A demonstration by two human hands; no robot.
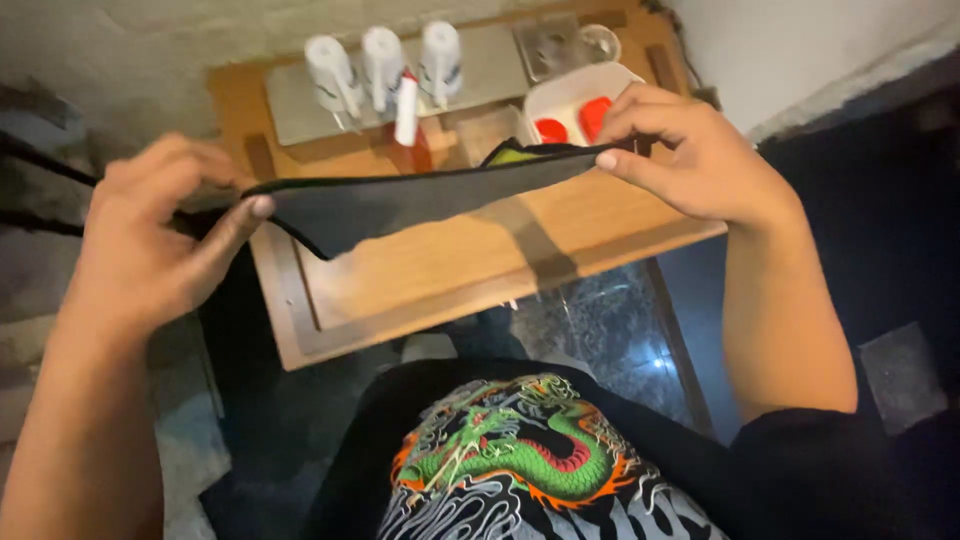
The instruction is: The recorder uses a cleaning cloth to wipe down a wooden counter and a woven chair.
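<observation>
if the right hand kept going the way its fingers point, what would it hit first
The right hand pinches one end of the dark fabric piece, fingers pointing toward the left hand. Going straight on, it would probably meet only the fabric itself; the white spools seem farther back, though depth is unclear.

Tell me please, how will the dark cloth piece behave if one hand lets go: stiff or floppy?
Probably floppy: the dark cloth piece sags in a curve between the left hand and the right hand, and one corner droops. It seems thin and light, since fingertip pinches alone hold it taut. It would likely hang limp from the remaining hand.
</observation>
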